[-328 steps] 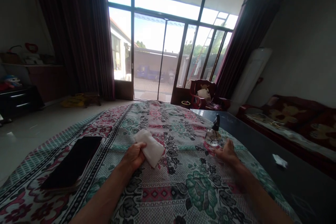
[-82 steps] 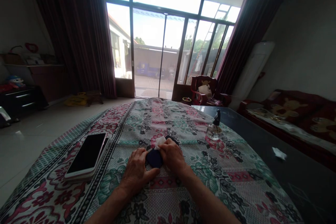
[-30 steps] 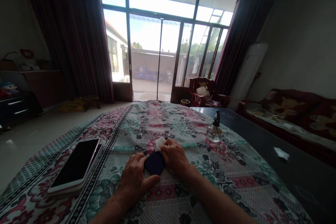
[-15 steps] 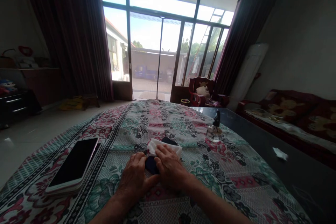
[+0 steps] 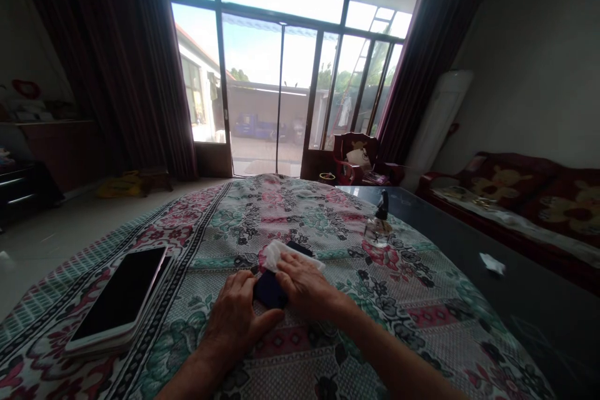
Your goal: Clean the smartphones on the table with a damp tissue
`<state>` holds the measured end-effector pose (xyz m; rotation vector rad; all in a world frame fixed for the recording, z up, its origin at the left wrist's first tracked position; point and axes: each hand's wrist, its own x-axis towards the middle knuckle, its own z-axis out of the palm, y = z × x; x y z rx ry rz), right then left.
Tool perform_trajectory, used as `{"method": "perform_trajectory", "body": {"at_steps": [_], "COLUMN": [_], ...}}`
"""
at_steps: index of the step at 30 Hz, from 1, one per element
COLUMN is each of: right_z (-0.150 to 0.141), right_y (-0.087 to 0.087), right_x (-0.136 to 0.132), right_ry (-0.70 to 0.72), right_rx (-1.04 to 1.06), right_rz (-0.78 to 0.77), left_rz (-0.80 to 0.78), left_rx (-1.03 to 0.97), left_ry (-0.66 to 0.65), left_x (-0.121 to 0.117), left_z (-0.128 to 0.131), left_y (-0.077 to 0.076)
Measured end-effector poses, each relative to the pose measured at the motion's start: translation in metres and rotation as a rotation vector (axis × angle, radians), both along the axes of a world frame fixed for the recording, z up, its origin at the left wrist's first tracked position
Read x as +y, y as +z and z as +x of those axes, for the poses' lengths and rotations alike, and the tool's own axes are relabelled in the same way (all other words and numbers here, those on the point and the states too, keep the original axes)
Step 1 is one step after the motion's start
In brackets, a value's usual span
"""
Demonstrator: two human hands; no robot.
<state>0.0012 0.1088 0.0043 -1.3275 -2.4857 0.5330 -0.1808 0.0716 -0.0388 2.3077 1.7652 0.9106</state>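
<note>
A dark blue flat slab with rounded corners [image 5: 269, 291], shaped like a phone, lies on the patterned tablecloth [image 5: 206, 300] in front of me. My left hand [image 5: 237, 312] holds it by the left side and near end, fingers curled along its edge and thumb across the bottom. A folded white tissue [image 5: 276, 254] lies across its middle. Pressing that tissue flat against the slab is my right hand [image 5: 302, 281], fingers bunched over it. The slab's far end shows beyond the tissue; its middle is hidden.
At the left lie a large phone with a black screen [image 5: 119, 297] and another item under it. A clear spray bottle with a black top [image 5: 379, 225] stands at the right. Beyond it, a crumpled white scrap [image 5: 492, 264] rests on the dark tabletop [image 5: 529, 319].
The right hand and tissue have shifted slightly away from the left hand, baring more of the slab's near end. The left hand stays at its edge. The whole view has turned slightly.
</note>
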Motion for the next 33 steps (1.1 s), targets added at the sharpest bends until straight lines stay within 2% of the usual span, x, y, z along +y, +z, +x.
{"method": "perform_trajectory", "body": {"at_steps": [5,7,9,14,18,20,23,26,31,33], "right_z": [0.02,0.022,0.018,-0.005,-0.02,-0.024,-0.023,-0.014,0.01,0.021], "right_y": [-0.002,-0.002,-0.001,0.009,0.021,0.022,0.019,0.013,0.007,0.005], "right_x": [0.024,0.023,0.015,-0.019,-0.045,-0.05,-0.043,-0.025,0.006,0.016], "right_ry": [-0.209,-0.274,-0.275,-0.076,0.162,0.215,0.148,0.034,-0.178,-0.217], "right_rx": [-0.085,-0.104,-0.106,-0.079,-0.042,-0.032,-0.017,-0.025,-0.076,-0.068], "right_rz": [0.087,0.082,0.059,-0.054,-0.051,-0.04,-0.028,-0.006,0.085,0.11], "left_rz": [-0.016,-0.014,-0.013,0.002,-0.023,-0.042,-0.024,0.007,0.033,0.046], "left_rx": [-0.024,-0.034,-0.04,-0.034,-0.005,0.011,0.013,0.007,0.044,0.103], "left_ry": [-0.001,-0.003,-0.009,-0.009,-0.012,-0.017,0.003,0.011,0.004,0.002], "left_x": [0.0,-0.001,-0.001,0.0,0.001,0.001,0.0,0.0,-0.002,-0.004], "left_z": [0.0,0.0,0.0,0.0,-0.002,-0.002,0.0,0.001,0.001,0.002], "left_y": [0.002,0.003,0.003,0.0,-0.001,0.0,0.001,0.002,0.004,0.007]}}
